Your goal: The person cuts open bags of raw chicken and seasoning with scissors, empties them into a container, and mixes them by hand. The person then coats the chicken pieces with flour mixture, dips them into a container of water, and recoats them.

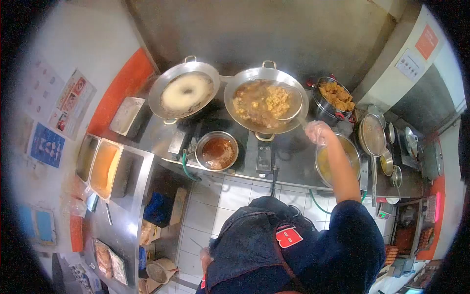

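While my right hand (pixel 319 132) is closed on the skimmer (pixel 300 109), its bowl end sits in the right wok (pixel 245 79), among browned pieces (pixel 275 101). Left hand (pixel 207 258) down by my left side; cannot tell its grip. Risk, as I judge it: a quick lift or a tilt could tip pieces back and splash hot liquid over my bare forearm (pixel 341 169). An overloaded skimmer would make that likelier. Forearm crosses above a wide basin (pixel 318 169), so drips might land there. Left wok (pixel 159 93) full of pale foam; too much heat could push it over the rim. Around: pot (pixel 321 104) of fried food just right of the right wok, steel bowl (pixel 198 153) of brown liquid before the woks. Pot and basin crowd my right side.
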`<control>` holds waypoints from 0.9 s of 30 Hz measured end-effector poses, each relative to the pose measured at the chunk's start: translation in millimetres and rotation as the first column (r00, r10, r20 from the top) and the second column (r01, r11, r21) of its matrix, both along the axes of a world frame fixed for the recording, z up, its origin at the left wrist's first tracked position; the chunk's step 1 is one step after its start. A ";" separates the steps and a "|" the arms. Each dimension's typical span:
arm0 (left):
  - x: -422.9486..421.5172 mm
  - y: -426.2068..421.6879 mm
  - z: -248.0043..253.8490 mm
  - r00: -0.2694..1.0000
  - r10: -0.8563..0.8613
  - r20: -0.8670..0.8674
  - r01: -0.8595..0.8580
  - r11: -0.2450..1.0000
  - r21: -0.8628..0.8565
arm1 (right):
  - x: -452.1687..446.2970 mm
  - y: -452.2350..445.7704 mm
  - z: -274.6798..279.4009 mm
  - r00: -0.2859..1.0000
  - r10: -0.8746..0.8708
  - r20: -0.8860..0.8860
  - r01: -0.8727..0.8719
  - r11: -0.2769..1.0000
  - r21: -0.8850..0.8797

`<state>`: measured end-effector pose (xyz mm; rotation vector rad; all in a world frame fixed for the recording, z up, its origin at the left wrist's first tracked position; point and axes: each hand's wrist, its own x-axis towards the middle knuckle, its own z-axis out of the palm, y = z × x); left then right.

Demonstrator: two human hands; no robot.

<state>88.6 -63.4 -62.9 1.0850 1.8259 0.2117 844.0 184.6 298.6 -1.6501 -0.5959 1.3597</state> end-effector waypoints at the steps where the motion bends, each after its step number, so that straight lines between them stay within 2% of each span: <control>1: -0.2 3.6 -2.1 0.958 0.274 0.080 -0.254 0.947 -0.199 | 0.6 0.1 1.3 0.990 0.049 0.135 -0.043 0.998 -0.046; 2: 0.7 6.3 -4.5 0.959 0.272 0.083 -0.251 0.947 -0.199 | 1.3 0.6 3.0 0.958 0.103 0.266 -0.079 0.992 -0.098; 3: 1.0 8.3 -13.9 0.894 0.405 0.190 -0.359 0.903 -0.237 | -3.8 2.0 11.4 0.957 0.102 0.270 -0.078 0.992 -0.099; 4: 4.7 11.3 -11.4 0.799 0.528 0.286 -0.455 0.843 -0.286 | -14.9 4.7 24.9 0.780 0.293 0.554 -0.143 0.944 -0.298; 5: 0.0 6.8 -12.4 0.799 0.529 0.288 -0.454 0.843 -0.288 | -21.3 6.9 33.1 0.493 0.489 0.720 -0.127 0.859 -0.496; 6: -6.7 -0.9 -7.6 0.989 -0.013 0.145 -0.002 0.995 0.104 | -7.8 10.1 21.3 0.491 0.491 0.720 -0.127 0.858 -0.498; 7: -9.7 -4.5 -2.6 0.855 -0.483 -0.187 0.517 0.778 0.357 | 18.3 14.3 -4.2 0.226 0.556 0.800 -0.236 0.828 -0.509; 8: -8.6 -8.6 -6.6 0.844 -0.476 -0.249 0.536 0.771 0.343 | 32.1 15.7 -18.4 -0.057 0.556 0.829 -0.333 0.772 -0.541; 9: -7.2 -11.7 -8.4 0.828 -0.467 -0.309 0.554 0.766 0.326 | 29.1 13.1 -16.0 -0.059 0.559 0.827 -0.332 0.771 -0.544; 11: -8.8 -19.2 -12.8 0.811 -0.458 -0.364 0.569 0.763 0.308 | 18.0 7.1 -1.8 0.235 0.400 0.886 -0.122 0.916 -0.382; 12: -10.4 -23.2 -13.1 0.834 -0.449 -0.320 0.527 0.820 0.223 | 12.0 6.2 9.9 0.232 0.403 0.885 -0.122 0.915 -0.385; 13: -12.5 -26.8 -17.2 0.856 -0.435 -0.278 0.483 0.865 0.134 | 6.8 6.1 21.8 0.058 0.481 0.875 -0.215 0.862 -0.460; 14: -16.2 -31.5 -20.3 0.855 -0.435 -0.284 0.481 0.868 0.119 | 0.4 6.5 29.0 -0.125 0.530 0.839 -0.289 0.789 -0.542; 18: -20.5 -40.7 -24.2 0.851 -0.442 -0.284 0.489 0.864 0.121 | -21.8 15.4 23.0 -0.125 0.506 0.853 -0.322 0.793 -0.517; 20: -21.8 -42.8 -26.3 0.853 -0.444 -0.274 0.489 0.863 0.124 | -40.0 25.1 1.0 0.039 0.425 0.904 -0.237 0.883 -0.405; 21: -20.8 -41.6 -22.2 0.855 -0.443 -0.270 0.486 0.866 0.119 | -48.7 33.6 -7.6 0.042 0.426 0.904 -0.236 0.883 -0.405; 23: -20.6 -39.9 -22.1 0.864 -0.440 -0.246 0.476 0.873 0.111 | -56.4 57.7 -19.9 -0.016 0.583 0.812 -0.290 0.774 -0.562; 24: -20.0 -36.0 -13.6 0.826 -0.456 -0.331 0.529 0.829 0.179 | -46.0 70.3 -26.1 -0.016 0.583 0.812 -0.291 0.775 -0.561; 25: -22.2 -34.7 -13.8 0.786 -0.458 -0.415 0.581 0.777 0.243 | -29.8 84.6 -31.0 -0.146 0.646 0.749 -0.290 0.696 -0.657; 26: -22.9 -32.5 -10.8 0.788 -0.453 -0.417 0.578 0.778 0.246 | -16.8 91.0 -34.1 -0.274 0.690 0.670 -0.273 0.612 -0.742; 27: -23.0 -28.6 -6.1 0.842 -0.415 -0.344 0.501 0.839 0.213 | -5.3 85.7 -35.8 -0.373 0.616 0.694 -0.297 0.629 -0.718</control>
